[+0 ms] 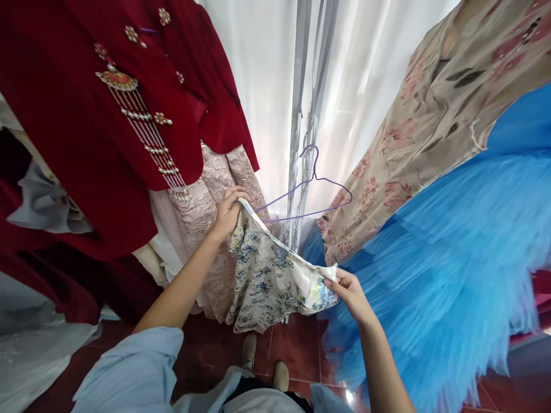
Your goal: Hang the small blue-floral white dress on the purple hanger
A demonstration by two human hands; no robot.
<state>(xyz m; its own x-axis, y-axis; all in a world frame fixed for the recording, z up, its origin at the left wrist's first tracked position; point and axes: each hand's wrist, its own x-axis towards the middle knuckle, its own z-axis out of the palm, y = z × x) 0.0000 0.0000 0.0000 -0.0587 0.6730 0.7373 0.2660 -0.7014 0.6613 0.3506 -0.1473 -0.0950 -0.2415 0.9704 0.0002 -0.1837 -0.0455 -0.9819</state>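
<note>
Floral cloth [269, 275] hangs pinched shut between left hand [227, 211] and right hand [350, 292]; hold edges level near the hanger [307, 192].

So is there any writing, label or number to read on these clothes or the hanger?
None can be read. The floral garment held by the left hand and right hand shows only a flower print; the purple wire hanger and red beaded jacket carry no visible tag.
</note>
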